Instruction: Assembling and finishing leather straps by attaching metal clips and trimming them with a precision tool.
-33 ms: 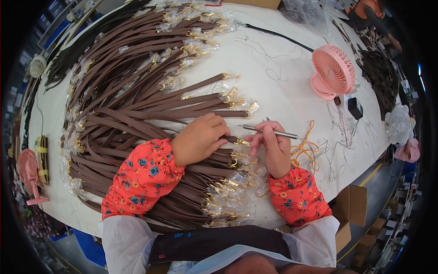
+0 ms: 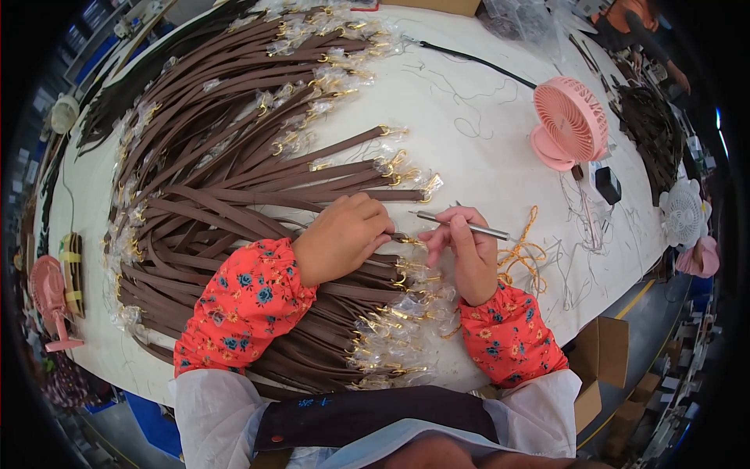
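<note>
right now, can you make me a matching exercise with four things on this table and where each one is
Things:
1. pink desk fan
2. slim metal tool
3. orange cord
4. brown straps

Places:
A. loose on the table just right of the right hand
B. piled across the table, under the left hand
C. standing at the far right of the white table
D. held in the right hand's fingers

Pairs: 1-C, 2-D, 3-A, 4-B
</note>
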